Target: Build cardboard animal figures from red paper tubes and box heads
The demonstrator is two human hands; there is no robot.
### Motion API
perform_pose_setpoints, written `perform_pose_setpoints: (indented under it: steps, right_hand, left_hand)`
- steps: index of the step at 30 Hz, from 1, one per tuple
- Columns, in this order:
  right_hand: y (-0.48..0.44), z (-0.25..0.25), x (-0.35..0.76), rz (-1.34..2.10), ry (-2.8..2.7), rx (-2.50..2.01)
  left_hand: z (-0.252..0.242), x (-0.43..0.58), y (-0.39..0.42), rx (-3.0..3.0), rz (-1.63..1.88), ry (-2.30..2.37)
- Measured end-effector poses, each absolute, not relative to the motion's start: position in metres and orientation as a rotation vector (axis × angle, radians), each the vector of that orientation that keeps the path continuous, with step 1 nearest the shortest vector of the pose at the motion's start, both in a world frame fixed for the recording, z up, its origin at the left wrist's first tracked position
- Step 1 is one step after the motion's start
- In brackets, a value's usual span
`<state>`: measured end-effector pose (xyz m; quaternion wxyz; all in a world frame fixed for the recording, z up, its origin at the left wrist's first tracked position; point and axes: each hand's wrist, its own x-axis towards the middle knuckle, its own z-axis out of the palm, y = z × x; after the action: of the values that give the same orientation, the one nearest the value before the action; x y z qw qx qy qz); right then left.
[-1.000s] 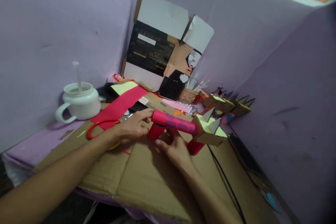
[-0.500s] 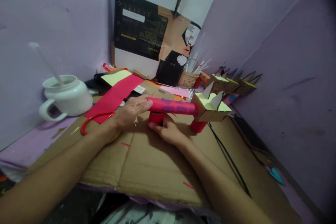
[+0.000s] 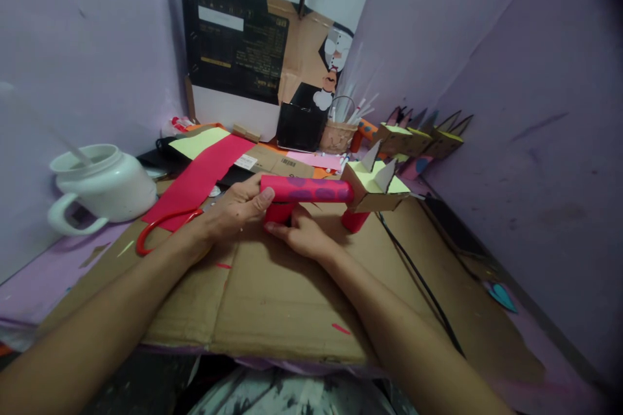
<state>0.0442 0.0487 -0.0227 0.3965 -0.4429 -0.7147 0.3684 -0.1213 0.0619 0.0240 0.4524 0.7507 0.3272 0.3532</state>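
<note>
A paper-and-cardboard toy animal (image 3: 311,189) stands over the cardboard sheet. Its body is a red tube with purple spots, and its head is a small cardboard box (image 3: 377,200) with a yellow top and two pointed ears. My left hand (image 3: 238,211) is closed around the tube's left end, thumb on the near side. Lower down, my right hand (image 3: 309,233) grips the red rear leg (image 3: 278,213) under the body; some of its fingers are hidden. The red front leg (image 3: 355,220) is below the head. Red-handled scissors (image 3: 146,237) lie partly behind my left forearm.
A white mug (image 3: 107,185) with a stick in it stands at left. Red paper (image 3: 195,178) lies behind my left hand. Farther back are an opened printed box (image 3: 233,39), a pen basket (image 3: 338,136) and similar box-headed animals (image 3: 418,139). A black cable (image 3: 418,279) runs along the right.
The whole view has shifted, so most things appear farther left. Both hands keep the same hold on the toy animal, which looks nearly unchanged in pose.
</note>
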Motion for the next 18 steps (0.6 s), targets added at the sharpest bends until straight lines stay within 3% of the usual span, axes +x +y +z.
perform_pose_setpoints:
  steps: [18]
  right_hand:
    - [0.0439,-0.0165,0.0408,0.937,-1.647,-1.184]
  left_hand:
    - [0.0277,-0.1240,0.0626,2.008,0.789,0.867]
